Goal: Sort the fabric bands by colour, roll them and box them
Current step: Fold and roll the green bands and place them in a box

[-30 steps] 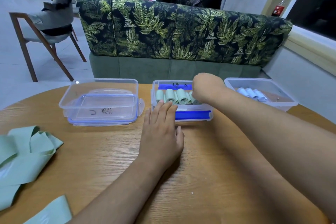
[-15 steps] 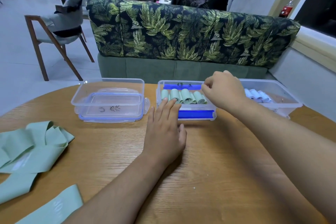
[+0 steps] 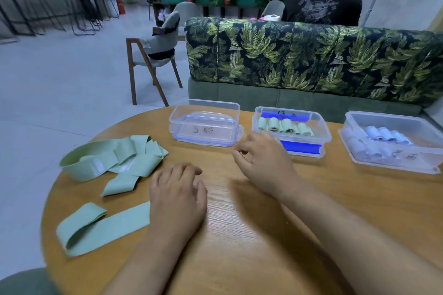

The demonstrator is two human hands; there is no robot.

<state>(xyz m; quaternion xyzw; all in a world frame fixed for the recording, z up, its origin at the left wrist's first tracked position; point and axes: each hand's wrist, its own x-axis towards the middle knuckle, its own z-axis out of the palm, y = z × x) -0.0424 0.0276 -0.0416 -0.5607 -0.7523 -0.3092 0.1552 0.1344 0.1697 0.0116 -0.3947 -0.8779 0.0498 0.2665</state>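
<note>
My left hand (image 3: 178, 195) rests palm-down on the round wooden table (image 3: 239, 235), its edge touching a flat pale green band (image 3: 96, 225). A loose heap of pale green bands (image 3: 115, 160) lies farther left. My right hand (image 3: 261, 163) hovers above the table in front of the middle clear box (image 3: 291, 148), fingers loosely curled and holding nothing. That box holds several rolled green bands (image 3: 285, 126). The right clear box (image 3: 393, 158) holds several rolled pale blue bands (image 3: 386, 135). The left clear box (image 3: 205, 123) has no bands in it, only a lid.
A sofa with a leaf-print back (image 3: 311, 60) stands right behind the table. A wooden chair (image 3: 153, 55) is on the floor at the left. A person in a dark top (image 3: 323, 5) sits beyond the sofa. The table edge curves close by the green bands.
My right hand has come back from the middle box toward me and to the left. My left hand slid back from the box. The view swung left, bringing the loose green bands nearer.
</note>
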